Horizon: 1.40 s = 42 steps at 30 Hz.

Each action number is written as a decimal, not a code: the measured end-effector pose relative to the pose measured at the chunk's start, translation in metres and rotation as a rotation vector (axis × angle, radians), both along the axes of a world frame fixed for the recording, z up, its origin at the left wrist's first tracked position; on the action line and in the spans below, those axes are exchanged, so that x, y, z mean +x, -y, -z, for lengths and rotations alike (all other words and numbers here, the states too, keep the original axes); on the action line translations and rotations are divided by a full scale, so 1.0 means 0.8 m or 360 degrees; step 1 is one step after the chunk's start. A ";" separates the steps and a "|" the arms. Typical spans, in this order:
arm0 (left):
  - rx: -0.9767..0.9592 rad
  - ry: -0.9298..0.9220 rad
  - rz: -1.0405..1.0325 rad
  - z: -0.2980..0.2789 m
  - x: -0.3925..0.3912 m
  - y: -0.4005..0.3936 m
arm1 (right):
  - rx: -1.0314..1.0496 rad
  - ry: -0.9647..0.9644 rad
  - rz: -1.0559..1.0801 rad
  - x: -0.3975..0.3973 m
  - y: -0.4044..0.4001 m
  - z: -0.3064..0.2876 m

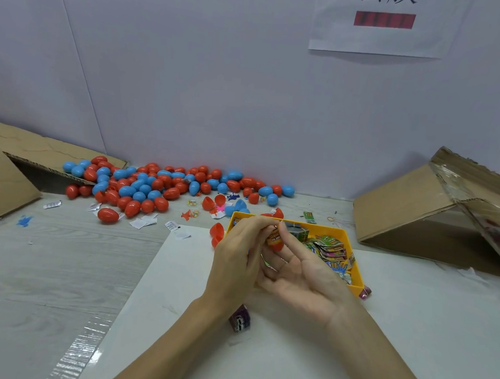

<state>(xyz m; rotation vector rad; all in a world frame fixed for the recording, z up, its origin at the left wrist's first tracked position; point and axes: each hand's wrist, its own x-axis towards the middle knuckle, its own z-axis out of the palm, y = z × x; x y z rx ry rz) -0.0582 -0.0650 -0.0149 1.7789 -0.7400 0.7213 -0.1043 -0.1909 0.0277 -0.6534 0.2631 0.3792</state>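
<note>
- Surface: grey wood-grain table, with a white flat sheet laid over its near right part and a strip of clear shiny tape at the sheet's left edge.
- Room: pale plain wall panels close behind the table; a white paper sign with a red bar is fixed high on the right.
- Left edge: brown cardboard box tipped on its side, mouth toward the centre.
- Right edge: second brown cardboard box, also tipped.
- Back of table, against the wall: heap of red and blue plastic eggs, spilling from the left box; white paper slips lie just in front of it.
- Centre: yellow plastic tray holding small printed foil packets; loose red and blue egg halves lie just behind it.
- Small purple packet on the white sheet, beneath the left wrist.
- Left hand: raised over the tray's near left corner, fingers curled, tips pinching a small orange printed packet.
- Right hand: palm up, fingers bent, grasping a red plastic egg half; the packet sits at that half's mouth.
- Both held items are above the tray, between the two hands' fingertips.
</note>
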 end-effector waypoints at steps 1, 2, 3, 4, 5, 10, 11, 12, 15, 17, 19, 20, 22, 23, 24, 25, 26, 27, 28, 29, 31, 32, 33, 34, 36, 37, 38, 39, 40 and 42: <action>-0.0007 -0.0005 -0.0001 0.000 -0.001 0.001 | -0.0014 0.0020 0.0004 0.000 0.000 0.000; -0.0025 -0.0018 0.0001 -0.001 -0.003 0.002 | -0.0028 0.0040 0.0019 0.001 0.000 0.001; -0.0052 -0.0041 0.0016 -0.002 -0.004 0.003 | -0.0058 0.0069 0.0041 0.002 0.001 0.002; -0.0075 -0.0077 0.0054 -0.003 -0.005 0.004 | -0.0120 0.0110 0.0066 0.003 0.001 0.002; -0.0084 -0.0123 0.0111 -0.004 -0.006 0.004 | -0.0222 0.0159 0.0094 0.002 0.001 0.001; 0.0118 -0.0257 0.0332 -0.008 0.003 -0.007 | -0.0654 0.0353 0.0249 0.001 0.011 0.004; 0.0165 -0.0239 0.0336 -0.009 0.007 -0.010 | -0.0637 0.0366 0.0250 0.001 0.014 0.004; 0.0195 -0.0218 0.0332 -0.011 0.009 -0.013 | -0.0616 0.0378 0.0250 0.002 0.016 0.004; 0.0167 -0.0178 0.0324 -0.016 0.013 -0.021 | -0.0633 0.0448 0.0246 0.002 0.021 0.001; 0.0115 -0.0167 0.0345 -0.019 0.013 -0.023 | -0.0706 0.0485 0.0268 0.002 0.022 0.002; 0.0103 -0.0133 0.0331 -0.020 0.013 -0.023 | -0.0759 0.0500 0.0317 0.001 0.020 0.005; 0.0103 -0.0119 0.0313 -0.020 0.012 -0.022 | -0.0780 0.0508 0.0349 0.001 0.019 0.007; 0.0104 -0.0105 0.0275 -0.018 0.012 -0.020 | -0.0806 0.0516 0.0411 0.002 0.016 0.010; 0.0106 -0.0101 0.0257 -0.017 0.011 -0.019 | -0.0808 0.0516 0.0431 0.002 0.014 0.012; 0.0108 -0.0096 0.0239 -0.016 0.010 -0.018 | -0.0806 0.0515 0.0441 0.003 0.012 0.014; 0.0109 -0.0088 0.0223 -0.016 0.010 -0.018 | -0.0803 0.0515 0.0447 0.003 0.011 0.015; 0.0112 -0.0074 0.0212 -0.015 0.011 -0.017 | -0.0798 0.0516 0.0451 0.004 0.010 0.017; 0.0118 -0.0058 0.0202 -0.015 0.012 -0.018 | -0.0789 0.0515 0.0452 0.004 0.010 0.018; 0.0126 -0.0041 0.0194 -0.015 0.012 -0.018 | -0.0781 0.0514 0.0453 0.004 0.009 0.019; 0.0135 -0.0025 0.0189 -0.014 0.013 -0.018 | -0.0780 0.0515 0.0454 0.004 0.009 0.020; 0.0154 0.0008 0.0175 -0.014 0.013 -0.019 | -0.0801 0.0519 0.0458 0.004 0.008 0.021; 0.0162 0.0024 0.0164 -0.014 0.013 -0.019 | -0.0810 0.0523 0.0462 0.004 0.007 0.022; 0.0166 0.0037 0.0153 -0.014 0.013 -0.019 | -0.0815 0.0527 0.0467 0.003 0.006 0.022; 0.0166 0.0049 0.0143 -0.015 0.012 -0.019 | -0.0814 0.0531 0.0471 0.003 0.006 0.022; 0.0166 0.0080 0.0136 -0.016 0.012 -0.020 | -0.0798 0.0541 0.0471 0.002 0.006 0.021; 0.0169 0.0095 0.0132 -0.017 0.012 -0.020 | -0.0793 0.0553 0.0456 0.002 0.008 0.020; 0.0171 0.0104 0.0127 -0.018 0.012 -0.019 | -0.0793 0.0576 0.0427 0.003 0.009 0.018; 0.0172 0.0107 0.0127 -0.019 0.012 -0.019 | -0.0811 0.0612 0.0403 0.003 0.010 0.016; 0.0177 0.0106 0.0135 -0.020 0.012 -0.020 | -0.0871 0.0657 0.0405 0.003 0.012 0.016; 0.0199 0.0075 0.0176 -0.021 0.013 -0.021 | -0.1123 0.0733 0.0520 0.005 0.015 0.017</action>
